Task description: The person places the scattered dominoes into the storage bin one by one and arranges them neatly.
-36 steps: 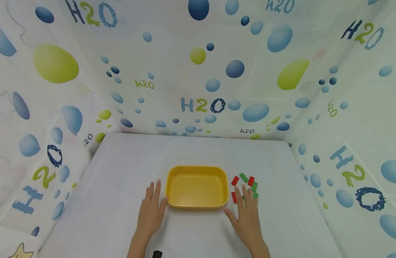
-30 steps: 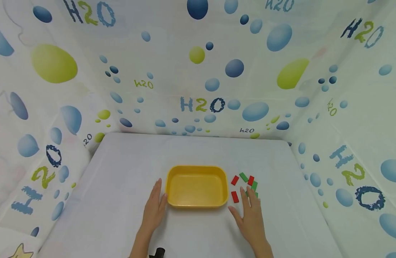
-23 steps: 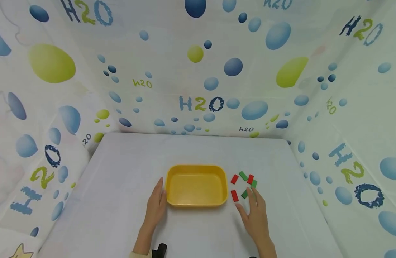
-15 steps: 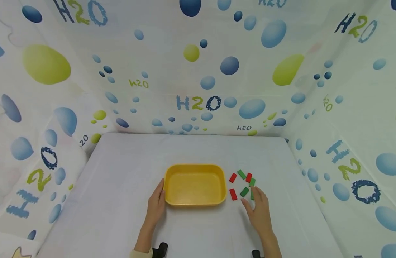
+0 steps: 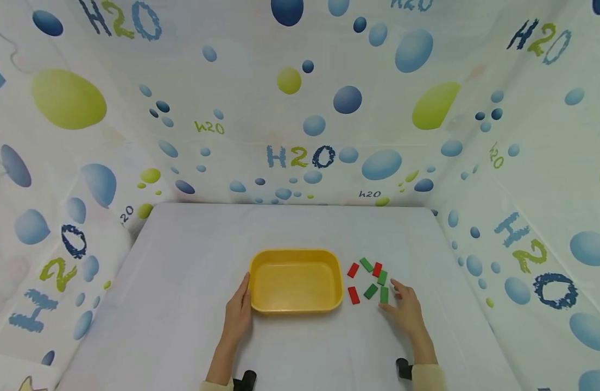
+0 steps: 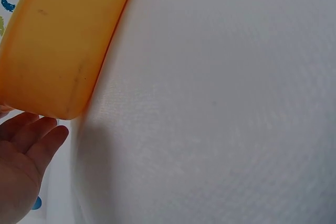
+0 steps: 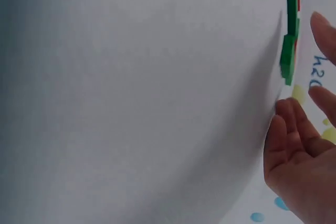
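Note:
A yellow rectangular tray [image 5: 296, 312] sits at the middle of the white table, with nothing in its basin. My left hand [image 5: 238, 315] rests its straight fingertips against the tray's left end. In the left wrist view those fingers [image 6: 44, 142] reach up to the orange-looking end wall. To the right of the tray lie three red blocks, among them a near red block [image 5: 353, 295], and several green ones. My right hand [image 5: 408, 310] hovers beside the nearest green block [image 5: 384, 295], thumb and index finger apart and the other fingers bent inward. Nothing shows between its fingers.
A dark green block [image 5: 370, 291], a far green block [image 5: 366, 264] and a red block [image 5: 353, 270] lie loosely scattered. A patterned curtain [image 5: 251, 108] encloses the table [image 5: 197, 244] at the back and sides. Black wrist cameras show below both hands.
My right hand has moved right, off the blocks, and its fingers have drawn in, uncovering the nearest green block. My left hand has come in against the tray's left end.

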A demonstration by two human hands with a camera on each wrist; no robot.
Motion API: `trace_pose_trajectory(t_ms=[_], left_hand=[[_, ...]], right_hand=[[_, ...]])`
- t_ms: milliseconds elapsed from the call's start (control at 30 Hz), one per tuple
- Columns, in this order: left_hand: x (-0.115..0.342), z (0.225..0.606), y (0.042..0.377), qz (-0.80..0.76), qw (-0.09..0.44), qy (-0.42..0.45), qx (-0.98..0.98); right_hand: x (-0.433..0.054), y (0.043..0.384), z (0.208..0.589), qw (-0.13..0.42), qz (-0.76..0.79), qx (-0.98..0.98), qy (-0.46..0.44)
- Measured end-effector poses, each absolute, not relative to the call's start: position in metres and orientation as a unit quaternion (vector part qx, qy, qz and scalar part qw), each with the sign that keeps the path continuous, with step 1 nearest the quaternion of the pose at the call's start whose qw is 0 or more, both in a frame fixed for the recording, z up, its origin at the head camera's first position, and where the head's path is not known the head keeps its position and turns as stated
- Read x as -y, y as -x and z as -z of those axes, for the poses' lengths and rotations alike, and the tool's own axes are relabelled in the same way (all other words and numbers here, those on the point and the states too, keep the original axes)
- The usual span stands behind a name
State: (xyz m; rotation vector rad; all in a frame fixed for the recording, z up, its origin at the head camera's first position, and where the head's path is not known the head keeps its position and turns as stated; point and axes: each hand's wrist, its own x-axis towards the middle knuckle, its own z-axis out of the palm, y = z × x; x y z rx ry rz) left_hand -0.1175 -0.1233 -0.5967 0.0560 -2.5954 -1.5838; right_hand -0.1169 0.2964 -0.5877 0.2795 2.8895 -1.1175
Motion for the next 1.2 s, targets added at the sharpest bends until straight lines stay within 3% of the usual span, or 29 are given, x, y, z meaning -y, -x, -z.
trace_pose_trajectory(t_ms=[400,1200], left_hand=[[0.123,0.6,0.117,0.515,0.056,-0.017,0.855],[0.124,0.6,0.117,0.508,0.065,-0.017,0.858]], right_hand=[[-0.311,0.13,0.593,0.073,0.397,-0.91,-0.093],[-0.303,0.132,0.595,0.038,0.36,-0.929,-0.079]])
